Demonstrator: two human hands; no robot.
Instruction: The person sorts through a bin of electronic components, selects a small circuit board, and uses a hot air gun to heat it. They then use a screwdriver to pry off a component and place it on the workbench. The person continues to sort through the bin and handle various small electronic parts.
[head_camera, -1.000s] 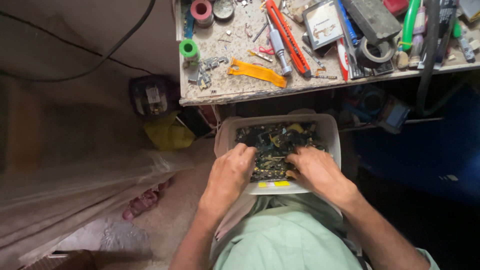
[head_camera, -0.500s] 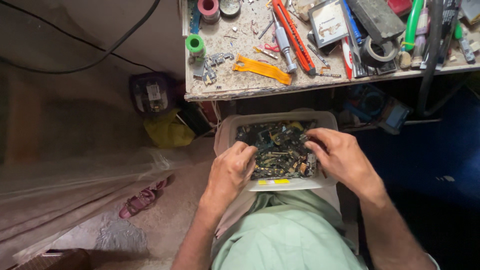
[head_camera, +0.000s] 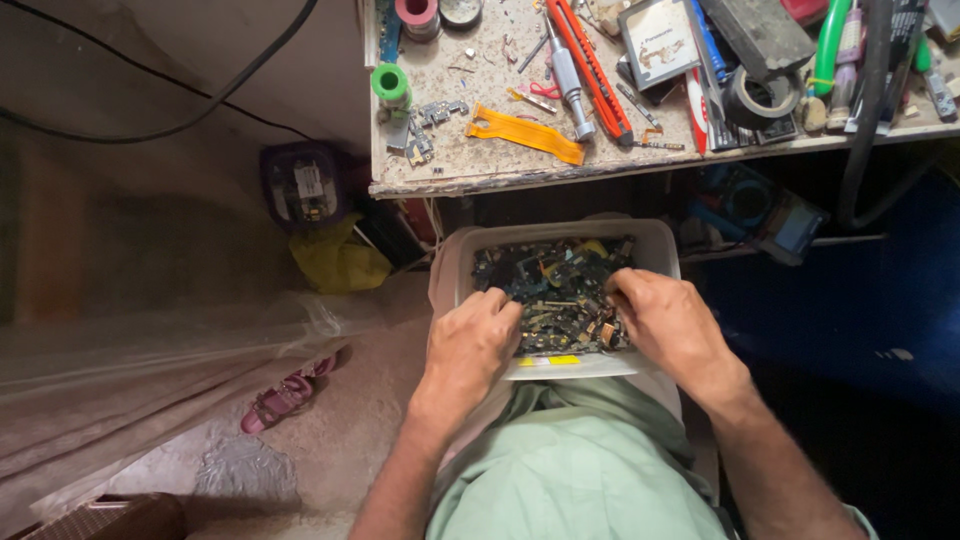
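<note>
A white plastic tub (head_camera: 655, 240) rests on my lap, filled with several small dark green circuit boards and electronic scraps (head_camera: 555, 285). My left hand (head_camera: 475, 340) lies at the tub's left side with its fingers curled into the pile. On the right side my right hand (head_camera: 675, 325) digs its fingertips into the scraps. What the fingers pinch is hidden under the pile.
A worn workbench (head_camera: 480, 180) stands just beyond the tub, crowded with an orange flex strip (head_camera: 530, 135), a red utility knife (head_camera: 590, 65), a screwdriver (head_camera: 568, 80), a green roll (head_camera: 392, 85) and a tape roll (head_camera: 760, 95). A pink sandal (head_camera: 280, 400) lies on the floor at left.
Both hands have shifted a little within the tub, the right hand moving up along the right side. The view has moved slightly; the tub stays on my lap.
</note>
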